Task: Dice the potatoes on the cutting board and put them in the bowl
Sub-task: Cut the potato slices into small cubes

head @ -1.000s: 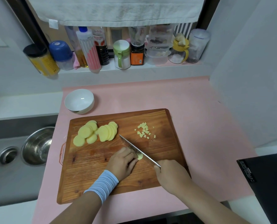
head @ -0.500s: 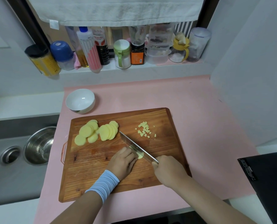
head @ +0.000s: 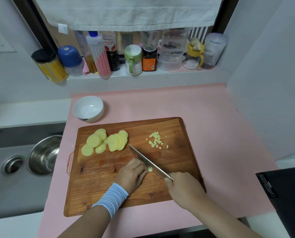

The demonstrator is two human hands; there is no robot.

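While your right hand (head: 184, 188) grips the knife (head: 148, 162) and your left hand (head: 132, 174) pins a potato piece (head: 150, 169) on the cutting board (head: 177, 169), only a few dice (head: 156, 140) are cut. Most slices (head: 105, 142) wait, and the bowl (head: 88, 109) holds nothing

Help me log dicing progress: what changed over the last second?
Hardly anything. The knife in the right hand lifted slightly, then came back down at the potato piece that the left hand holds. Both hands kept their holds; the slices, diced bits, cutting board and bowl stayed put.
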